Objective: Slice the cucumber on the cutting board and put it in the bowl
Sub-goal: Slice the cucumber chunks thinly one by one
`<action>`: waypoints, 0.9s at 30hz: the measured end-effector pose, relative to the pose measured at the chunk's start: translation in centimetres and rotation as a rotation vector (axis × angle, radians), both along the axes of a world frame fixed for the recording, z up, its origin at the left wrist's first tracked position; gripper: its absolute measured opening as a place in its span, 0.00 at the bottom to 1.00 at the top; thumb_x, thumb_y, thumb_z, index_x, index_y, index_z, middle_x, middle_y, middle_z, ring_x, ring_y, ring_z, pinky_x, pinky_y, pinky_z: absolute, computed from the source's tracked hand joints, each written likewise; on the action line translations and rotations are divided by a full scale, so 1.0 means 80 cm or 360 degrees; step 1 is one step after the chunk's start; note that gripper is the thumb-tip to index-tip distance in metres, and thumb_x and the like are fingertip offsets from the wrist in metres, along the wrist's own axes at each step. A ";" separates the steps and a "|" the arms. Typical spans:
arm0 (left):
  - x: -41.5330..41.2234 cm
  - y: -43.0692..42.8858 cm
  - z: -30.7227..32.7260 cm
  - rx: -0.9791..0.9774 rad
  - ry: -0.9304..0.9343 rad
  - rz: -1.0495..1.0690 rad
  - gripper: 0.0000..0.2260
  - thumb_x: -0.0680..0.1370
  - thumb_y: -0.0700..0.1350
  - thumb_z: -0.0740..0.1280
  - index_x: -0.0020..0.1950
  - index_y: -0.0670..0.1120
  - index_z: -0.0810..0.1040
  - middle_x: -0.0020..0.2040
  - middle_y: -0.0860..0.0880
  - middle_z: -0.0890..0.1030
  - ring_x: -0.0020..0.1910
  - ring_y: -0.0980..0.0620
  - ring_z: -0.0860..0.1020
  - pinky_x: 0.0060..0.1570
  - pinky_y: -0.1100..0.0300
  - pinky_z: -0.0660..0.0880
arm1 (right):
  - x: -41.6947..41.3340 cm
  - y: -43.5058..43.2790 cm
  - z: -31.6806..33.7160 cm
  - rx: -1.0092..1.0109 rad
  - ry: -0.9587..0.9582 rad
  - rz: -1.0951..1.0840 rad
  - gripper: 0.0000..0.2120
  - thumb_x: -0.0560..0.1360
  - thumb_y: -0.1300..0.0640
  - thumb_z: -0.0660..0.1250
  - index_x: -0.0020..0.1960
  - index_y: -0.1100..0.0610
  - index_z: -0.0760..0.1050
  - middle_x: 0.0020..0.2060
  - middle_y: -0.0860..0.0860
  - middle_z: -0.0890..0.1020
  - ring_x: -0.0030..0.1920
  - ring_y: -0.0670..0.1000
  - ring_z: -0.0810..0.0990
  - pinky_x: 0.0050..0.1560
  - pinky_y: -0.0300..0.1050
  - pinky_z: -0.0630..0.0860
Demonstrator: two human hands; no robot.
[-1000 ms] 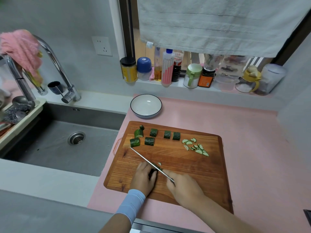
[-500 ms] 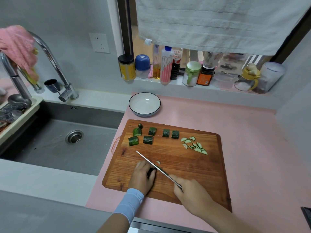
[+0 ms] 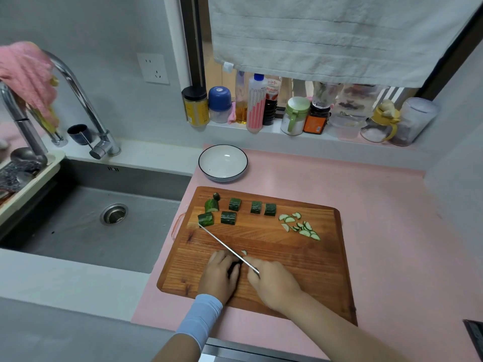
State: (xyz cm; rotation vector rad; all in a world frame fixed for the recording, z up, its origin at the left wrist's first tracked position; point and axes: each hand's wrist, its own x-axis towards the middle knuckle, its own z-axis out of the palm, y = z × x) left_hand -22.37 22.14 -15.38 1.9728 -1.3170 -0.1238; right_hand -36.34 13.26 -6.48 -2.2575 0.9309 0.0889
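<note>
Knife against cucumber (under left hand)

cutting board: reddish-brown, wood grain
cucumber chunks: dark green
cucumber slices: pale green, dark edges
bowl: white, dark blue rim
counter: pink
sleeve: light blue
towel: off-white, ribbed bands
</note>
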 end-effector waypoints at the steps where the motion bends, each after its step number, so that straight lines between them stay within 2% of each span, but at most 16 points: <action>1: -0.001 0.000 0.000 -0.0005 0.0022 0.0012 0.11 0.70 0.36 0.74 0.50 0.47 0.82 0.47 0.52 0.79 0.47 0.54 0.72 0.54 0.70 0.66 | -0.002 0.002 0.000 -0.0034 0.0009 -0.0008 0.20 0.80 0.49 0.57 0.71 0.37 0.70 0.49 0.53 0.86 0.50 0.59 0.82 0.50 0.50 0.79; 5: 0.000 0.000 0.004 -0.0037 0.0056 0.0033 0.13 0.70 0.36 0.75 0.53 0.47 0.82 0.49 0.51 0.81 0.49 0.53 0.73 0.56 0.71 0.66 | -0.019 0.008 0.002 -0.0127 -0.0035 0.0007 0.21 0.80 0.49 0.56 0.71 0.36 0.69 0.47 0.52 0.85 0.47 0.58 0.82 0.47 0.49 0.77; 9: 0.000 0.000 -0.001 -0.0027 0.0061 0.0036 0.11 0.70 0.37 0.75 0.51 0.46 0.82 0.49 0.51 0.80 0.49 0.52 0.74 0.55 0.69 0.67 | -0.047 0.006 0.008 -0.0090 -0.0020 0.0025 0.20 0.81 0.48 0.55 0.71 0.34 0.66 0.40 0.52 0.83 0.39 0.55 0.81 0.45 0.50 0.78; 12: 0.002 0.001 -0.003 -0.0029 0.0056 0.0028 0.10 0.70 0.37 0.75 0.50 0.46 0.82 0.48 0.51 0.80 0.48 0.54 0.74 0.55 0.70 0.66 | -0.070 0.003 0.010 -0.0053 0.0003 0.0027 0.21 0.81 0.49 0.56 0.71 0.33 0.67 0.34 0.49 0.80 0.33 0.51 0.76 0.41 0.48 0.75; 17: 0.003 -0.001 -0.006 -0.0018 0.0071 0.0049 0.04 0.72 0.42 0.70 0.47 0.46 0.82 0.46 0.51 0.80 0.48 0.54 0.74 0.54 0.68 0.68 | -0.084 0.002 0.001 0.0049 -0.0008 0.0026 0.21 0.81 0.47 0.55 0.72 0.34 0.68 0.36 0.47 0.82 0.35 0.51 0.79 0.39 0.45 0.75; 22: 0.003 -0.001 -0.007 -0.0028 0.0094 0.0051 0.08 0.70 0.37 0.74 0.47 0.46 0.82 0.46 0.51 0.80 0.48 0.55 0.73 0.55 0.72 0.66 | -0.065 0.000 0.000 0.0086 -0.0054 0.0026 0.20 0.80 0.53 0.55 0.67 0.38 0.74 0.27 0.46 0.74 0.28 0.48 0.71 0.32 0.42 0.67; 24: 0.002 0.000 -0.007 -0.0037 0.0092 0.0057 0.08 0.70 0.37 0.74 0.48 0.46 0.82 0.47 0.51 0.80 0.48 0.53 0.74 0.54 0.71 0.67 | -0.051 0.001 -0.003 0.0070 -0.0043 0.0036 0.20 0.80 0.53 0.56 0.69 0.38 0.73 0.29 0.45 0.74 0.31 0.48 0.72 0.35 0.42 0.67; 27: 0.000 0.001 -0.007 -0.0069 0.0091 0.0052 0.08 0.73 0.41 0.70 0.51 0.46 0.82 0.49 0.51 0.80 0.49 0.53 0.74 0.56 0.69 0.67 | -0.025 0.000 -0.008 0.0056 0.0002 0.0010 0.23 0.80 0.51 0.56 0.72 0.36 0.70 0.40 0.49 0.83 0.40 0.53 0.80 0.42 0.45 0.73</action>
